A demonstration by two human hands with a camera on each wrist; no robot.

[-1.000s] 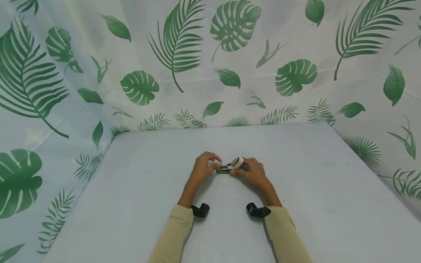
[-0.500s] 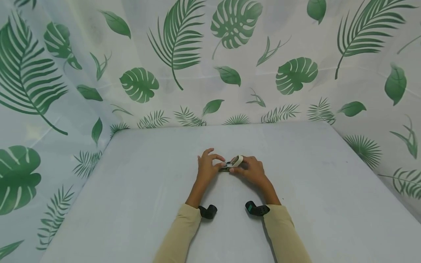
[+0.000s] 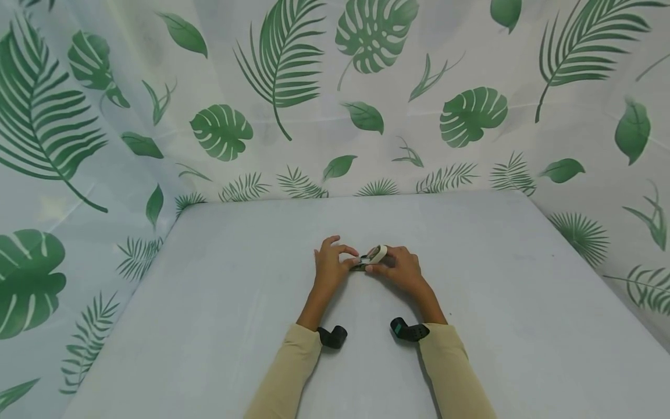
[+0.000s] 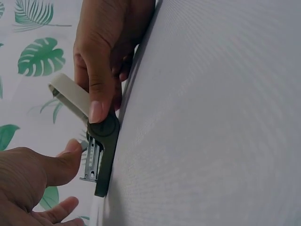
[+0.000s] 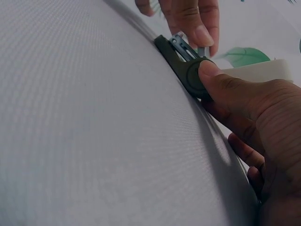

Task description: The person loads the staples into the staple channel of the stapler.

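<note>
A small stapler with a dark green base and a cream top arm stands swung open on the table, baring its metal staple channel. My right hand grips it at the round pivot, thumb on the side. My left hand is at the open channel, thumb and index finger pinching a small grey metal piece just above it. Fingertips cover most of that piece, so I cannot tell whether it is a staple strip. The other left fingers are spread away.
A white-covered table lies under both hands. Leaf-printed cloth hangs at the back and sides. Each wrist carries a black camera band, below which are beige sleeves.
My left hand has moved right to the stapler's channel, and its thumb and index finger have come together there. Over the last half second both hands stay nearly still. The right hand keeps its grip.
</note>
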